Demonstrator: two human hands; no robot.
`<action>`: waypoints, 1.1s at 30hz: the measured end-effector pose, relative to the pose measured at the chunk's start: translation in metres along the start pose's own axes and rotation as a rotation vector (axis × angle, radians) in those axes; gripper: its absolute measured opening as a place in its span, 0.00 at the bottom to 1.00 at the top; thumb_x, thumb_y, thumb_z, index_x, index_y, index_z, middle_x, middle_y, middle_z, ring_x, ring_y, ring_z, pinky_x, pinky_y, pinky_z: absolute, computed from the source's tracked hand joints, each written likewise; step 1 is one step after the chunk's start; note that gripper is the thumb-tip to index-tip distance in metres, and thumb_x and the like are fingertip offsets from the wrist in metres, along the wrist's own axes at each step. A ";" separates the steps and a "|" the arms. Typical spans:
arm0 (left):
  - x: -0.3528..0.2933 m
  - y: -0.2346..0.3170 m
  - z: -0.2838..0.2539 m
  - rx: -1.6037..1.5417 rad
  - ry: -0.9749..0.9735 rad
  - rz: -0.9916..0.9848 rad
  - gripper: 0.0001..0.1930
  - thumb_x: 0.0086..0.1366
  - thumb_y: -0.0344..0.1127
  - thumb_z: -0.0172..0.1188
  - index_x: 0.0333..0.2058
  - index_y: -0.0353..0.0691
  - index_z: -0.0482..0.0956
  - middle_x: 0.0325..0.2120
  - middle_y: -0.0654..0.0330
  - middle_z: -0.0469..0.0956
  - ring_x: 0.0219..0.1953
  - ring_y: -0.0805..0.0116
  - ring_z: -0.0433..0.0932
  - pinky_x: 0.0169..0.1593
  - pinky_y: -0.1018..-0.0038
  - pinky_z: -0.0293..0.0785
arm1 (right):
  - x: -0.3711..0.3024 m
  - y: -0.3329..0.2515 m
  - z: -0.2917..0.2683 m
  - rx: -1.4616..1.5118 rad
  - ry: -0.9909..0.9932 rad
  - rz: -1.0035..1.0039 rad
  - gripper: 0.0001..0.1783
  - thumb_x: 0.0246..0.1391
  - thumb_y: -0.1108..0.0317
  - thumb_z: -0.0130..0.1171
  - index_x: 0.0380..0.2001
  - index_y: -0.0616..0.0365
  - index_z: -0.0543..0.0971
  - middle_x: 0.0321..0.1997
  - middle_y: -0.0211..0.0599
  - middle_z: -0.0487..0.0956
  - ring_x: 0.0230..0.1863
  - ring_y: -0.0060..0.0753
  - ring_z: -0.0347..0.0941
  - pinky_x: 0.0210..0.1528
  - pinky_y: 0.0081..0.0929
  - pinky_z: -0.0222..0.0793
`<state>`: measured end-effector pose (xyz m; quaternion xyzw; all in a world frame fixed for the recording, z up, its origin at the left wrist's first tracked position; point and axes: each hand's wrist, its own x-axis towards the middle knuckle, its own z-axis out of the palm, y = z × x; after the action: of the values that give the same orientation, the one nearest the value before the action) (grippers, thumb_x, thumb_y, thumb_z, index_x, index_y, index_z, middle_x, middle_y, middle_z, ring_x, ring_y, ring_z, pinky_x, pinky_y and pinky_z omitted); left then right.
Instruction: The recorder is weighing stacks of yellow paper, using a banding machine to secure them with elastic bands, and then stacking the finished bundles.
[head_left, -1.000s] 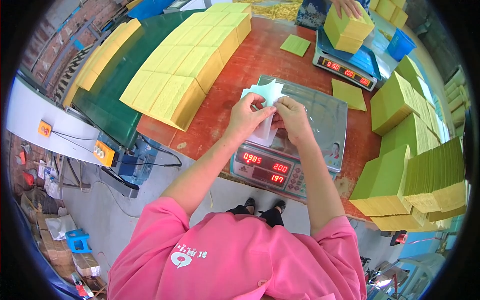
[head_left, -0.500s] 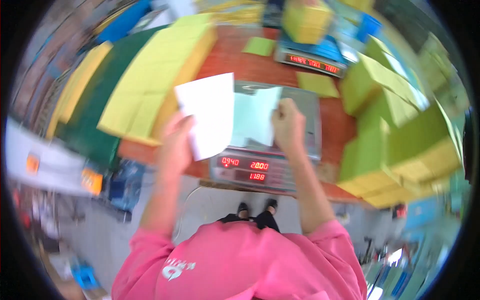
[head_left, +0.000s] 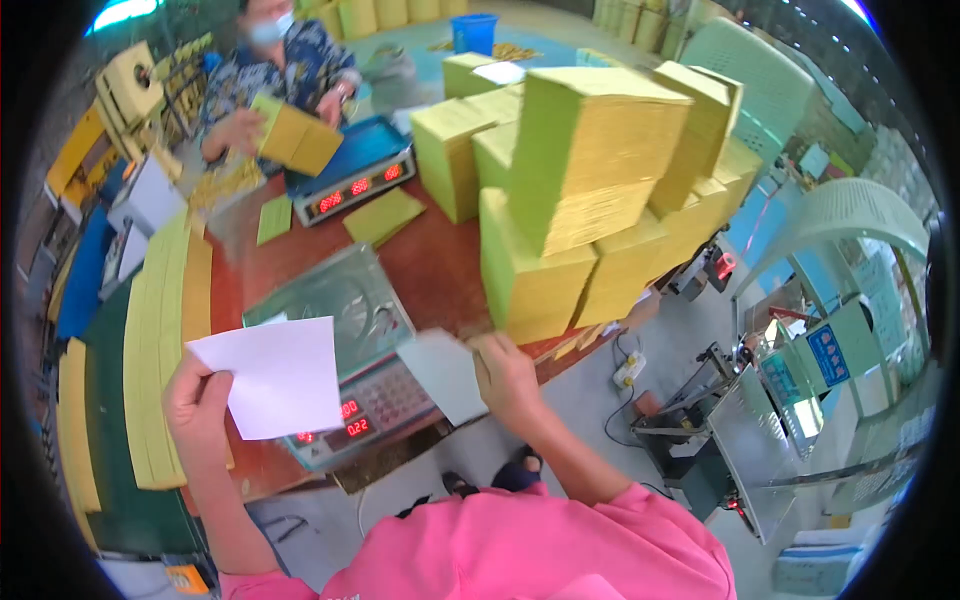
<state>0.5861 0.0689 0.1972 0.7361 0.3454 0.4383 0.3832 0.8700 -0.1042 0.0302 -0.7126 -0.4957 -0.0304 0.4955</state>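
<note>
My left hand point(head_left: 200, 410) pinches a white sheet of paper point(head_left: 285, 378) by its left edge, over the near left side of a digital scale point(head_left: 335, 310). My right hand point(head_left: 505, 378) grips the edge of a pale green sheet point(head_left: 445, 375), held beside the scale's near right corner. The scale has a flat, shiny platform and a lit red display, partly covered by the white sheet. A small pale edge shows on the platform behind the white sheet; what it belongs to is hidden.
Stacked yellow-green paper blocks point(head_left: 590, 160) stand at the right of the red table point(head_left: 440, 270); a long row point(head_left: 165, 370) lies left. Across the table, a co-worker's hand point(head_left: 240, 132) holds a similar block beside a second scale point(head_left: 355, 190). A blue bucket point(head_left: 474, 35) stands farther back.
My view has swung right, bringing the co-worker and the tall stacks into sight. My right hand has drawn the pale green sheet off the platform toward the near right. The display reading has changed.
</note>
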 end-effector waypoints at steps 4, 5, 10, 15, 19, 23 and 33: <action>0.052 0.088 0.076 -0.478 -0.202 0.122 0.19 0.61 0.28 0.57 0.51 0.30 0.70 0.44 0.58 0.75 0.42 0.69 0.76 0.51 0.73 0.71 | -0.041 0.020 -0.041 0.145 -0.029 0.281 0.05 0.56 0.74 0.54 0.36 0.61 0.73 0.31 0.52 0.76 0.34 0.60 0.74 0.32 0.44 0.70; 0.071 0.111 0.098 -0.579 -0.360 0.170 0.24 0.60 0.29 0.58 0.55 0.29 0.68 0.48 0.55 0.73 0.47 0.66 0.75 0.54 0.70 0.71 | -0.049 0.024 -0.055 0.148 -0.013 0.273 0.05 0.56 0.74 0.54 0.36 0.61 0.73 0.31 0.52 0.76 0.34 0.60 0.74 0.32 0.44 0.70; 0.169 0.205 0.220 -0.420 -0.730 0.247 0.11 0.63 0.30 0.56 0.43 0.34 0.75 0.34 0.63 0.75 0.36 0.75 0.75 0.40 0.77 0.73 | -0.082 0.054 -0.103 0.354 -0.126 0.509 0.07 0.57 0.71 0.58 0.37 0.62 0.74 0.26 0.47 0.75 0.28 0.37 0.73 0.32 0.31 0.69; 0.240 0.240 0.319 -0.137 -0.893 0.196 0.11 0.61 0.28 0.56 0.42 0.32 0.76 0.33 0.61 0.78 0.32 0.76 0.78 0.37 0.79 0.76 | -0.117 0.105 -0.129 0.432 -0.229 0.520 0.08 0.56 0.72 0.59 0.38 0.62 0.75 0.26 0.39 0.76 0.28 0.25 0.70 0.33 0.26 0.68; 0.256 0.238 0.367 -0.040 -0.935 0.106 0.11 0.60 0.27 0.56 0.42 0.32 0.77 0.32 0.60 0.79 0.31 0.77 0.78 0.36 0.79 0.77 | -0.120 0.132 -0.147 0.500 -0.224 0.595 0.08 0.55 0.73 0.59 0.39 0.62 0.76 0.25 0.35 0.76 0.28 0.22 0.69 0.33 0.24 0.68; 0.259 0.226 0.387 0.006 -0.942 0.032 0.11 0.59 0.26 0.55 0.41 0.31 0.78 0.33 0.58 0.80 0.31 0.76 0.79 0.35 0.78 0.77 | -0.114 0.145 -0.163 0.535 -0.203 0.643 0.08 0.54 0.74 0.59 0.38 0.62 0.76 0.24 0.34 0.76 0.27 0.21 0.69 0.32 0.24 0.68; 0.255 0.206 0.392 0.235 -0.901 0.295 0.17 0.56 0.31 0.59 0.45 0.33 0.79 0.36 0.56 0.80 0.37 0.71 0.79 0.43 0.73 0.76 | -0.097 0.131 -0.174 0.944 -0.064 0.791 0.04 0.56 0.75 0.56 0.36 0.61 0.77 0.30 0.25 0.76 0.31 0.15 0.69 0.34 0.16 0.65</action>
<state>1.0748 0.0856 0.3463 0.9318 0.0844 0.0838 0.3429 0.9956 -0.3003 -0.0223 -0.5467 -0.1682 0.3998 0.7162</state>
